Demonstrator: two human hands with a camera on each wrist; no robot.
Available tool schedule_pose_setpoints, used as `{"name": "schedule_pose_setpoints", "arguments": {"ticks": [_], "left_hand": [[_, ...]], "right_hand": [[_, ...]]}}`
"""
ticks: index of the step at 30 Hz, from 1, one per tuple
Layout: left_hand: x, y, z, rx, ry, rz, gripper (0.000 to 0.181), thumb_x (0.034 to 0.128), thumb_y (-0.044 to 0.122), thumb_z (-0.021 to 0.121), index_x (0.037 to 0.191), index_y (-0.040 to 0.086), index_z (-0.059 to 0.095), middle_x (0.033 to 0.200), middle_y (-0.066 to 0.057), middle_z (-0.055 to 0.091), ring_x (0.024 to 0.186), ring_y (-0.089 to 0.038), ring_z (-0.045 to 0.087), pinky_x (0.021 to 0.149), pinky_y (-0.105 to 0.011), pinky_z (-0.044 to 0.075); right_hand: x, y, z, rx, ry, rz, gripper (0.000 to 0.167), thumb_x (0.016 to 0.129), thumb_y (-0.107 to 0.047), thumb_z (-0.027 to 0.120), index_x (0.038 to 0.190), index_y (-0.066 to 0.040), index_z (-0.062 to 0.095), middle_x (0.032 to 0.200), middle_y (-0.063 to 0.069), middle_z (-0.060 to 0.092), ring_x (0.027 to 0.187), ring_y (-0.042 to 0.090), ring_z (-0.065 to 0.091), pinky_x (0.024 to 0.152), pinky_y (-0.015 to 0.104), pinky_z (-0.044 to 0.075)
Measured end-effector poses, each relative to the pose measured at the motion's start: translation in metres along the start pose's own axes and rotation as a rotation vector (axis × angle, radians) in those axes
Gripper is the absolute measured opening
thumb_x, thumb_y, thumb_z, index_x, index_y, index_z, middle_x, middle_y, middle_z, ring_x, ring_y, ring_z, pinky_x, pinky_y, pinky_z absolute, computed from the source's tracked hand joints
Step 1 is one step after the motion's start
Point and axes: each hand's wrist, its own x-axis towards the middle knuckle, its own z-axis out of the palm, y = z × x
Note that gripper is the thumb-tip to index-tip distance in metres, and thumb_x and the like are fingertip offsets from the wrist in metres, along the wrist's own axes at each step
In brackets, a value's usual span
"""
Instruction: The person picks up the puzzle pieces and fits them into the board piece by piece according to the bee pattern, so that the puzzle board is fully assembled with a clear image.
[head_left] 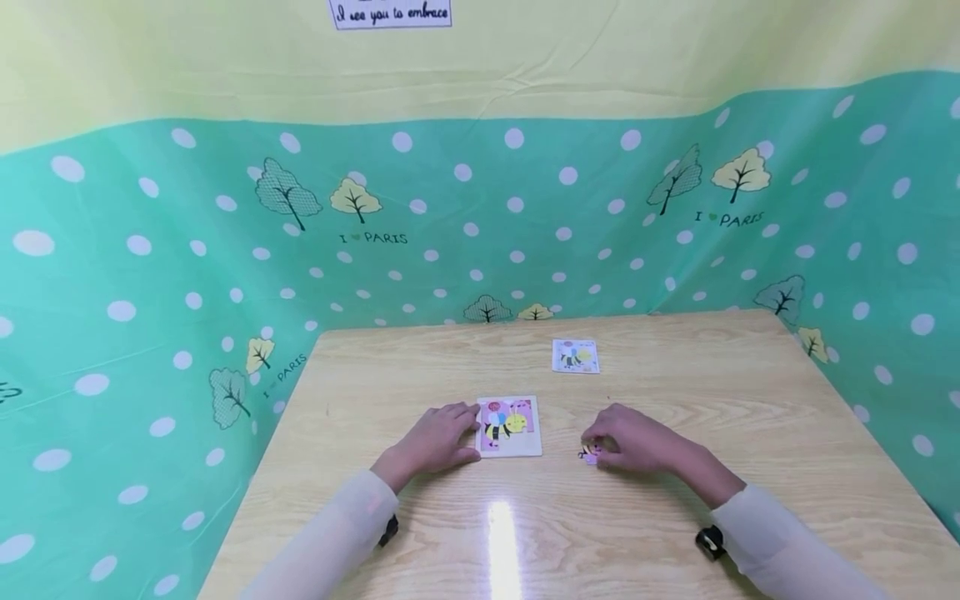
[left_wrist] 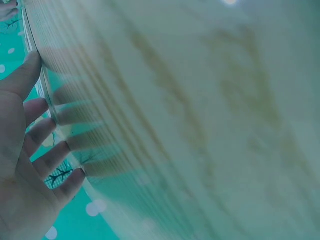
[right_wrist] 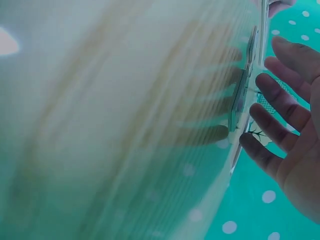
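Note:
A square jigsaw tray (head_left: 509, 450) with a white border lies mid-table, showing a yellow and black bee picture on pink. Along its left edge rests my left hand (head_left: 442, 435), fingers spread and lightly bent; in the left wrist view the fingertips of this hand (left_wrist: 35, 145) meet the table and tray edge. To the right of the tray, my right hand (head_left: 633, 439) hovers over loose jigsaw pieces (head_left: 588, 453), partly covering them. The right wrist view shows its relaxed fingers (right_wrist: 272, 90) just apart from the flat pieces (right_wrist: 239, 100), gripping nothing.
Farther back on the wooden table (head_left: 420, 367) lies a smaller picture card (head_left: 576, 356) with a similar bee. A green polka-dot cloth (head_left: 450, 217) hangs behind the table and along both sides. Light glares off the table's front part.

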Motion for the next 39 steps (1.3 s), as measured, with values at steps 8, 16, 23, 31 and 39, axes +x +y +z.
{"name": "schedule_pose_setpoints", "arguments": {"ticks": [8, 16, 23, 31, 39], "left_hand": [[-0.002, 0.0, 0.001, -0.018, 0.001, -0.01, 0.055, 0.0925, 0.056, 0.066, 0.132, 0.017, 0.065, 0.158, -0.006, 0.048, 0.145, -0.032, 0.046, 0.112, -0.056, 0.045], [-0.003, 0.002, -0.002, -0.025, -0.007, -0.016, 0.055, 0.0932, 0.056, 0.066, 0.132, 0.017, 0.065, 0.158, -0.006, 0.048, 0.146, -0.031, 0.045, 0.113, -0.055, 0.044], [-0.002, 0.003, -0.003, -0.035, -0.013, -0.009, 0.055, 0.0938, 0.055, 0.066, 0.132, 0.016, 0.064, 0.158, -0.007, 0.048, 0.145, -0.031, 0.045, 0.113, -0.056, 0.044], [-0.002, 0.002, -0.004, -0.016, -0.012, -0.013, 0.055, 0.0939, 0.056, 0.065, 0.134, 0.018, 0.064, 0.158, -0.006, 0.048, 0.146, -0.03, 0.045, 0.114, -0.054, 0.044], [-0.001, 0.002, -0.001, -0.018, -0.015, -0.012, 0.054, 0.0938, 0.055, 0.066, 0.133, 0.017, 0.064, 0.158, -0.007, 0.048, 0.145, -0.031, 0.046, 0.114, -0.056, 0.044]], "right_hand": [[-0.009, -0.001, -0.001, -0.027, -0.01, -0.009, 0.035, 0.08, -0.021, 0.082, 0.114, -0.014, 0.076, 0.093, -0.009, 0.067, 0.088, 0.006, 0.052, 0.078, 0.031, 0.049], [-0.009, 0.0, 0.003, -0.042, -0.003, -0.019, 0.034, 0.082, -0.022, 0.081, 0.115, -0.015, 0.076, 0.093, -0.01, 0.066, 0.085, 0.004, 0.049, 0.077, 0.029, 0.048], [-0.005, -0.002, 0.006, -0.064, 0.012, -0.026, 0.028, 0.086, -0.02, 0.079, 0.114, -0.017, 0.077, 0.103, -0.005, 0.071, 0.098, 0.013, 0.061, 0.087, 0.038, 0.055], [-0.002, -0.003, 0.008, -0.066, 0.016, -0.021, 0.024, 0.088, -0.019, 0.077, 0.112, -0.019, 0.078, 0.099, -0.008, 0.072, 0.094, 0.008, 0.059, 0.084, 0.034, 0.053], [0.002, -0.005, 0.005, -0.076, 0.026, -0.05, 0.022, 0.084, -0.016, 0.077, 0.104, -0.021, 0.077, 0.087, -0.014, 0.067, 0.083, 0.004, 0.049, 0.075, 0.029, 0.046]]}}
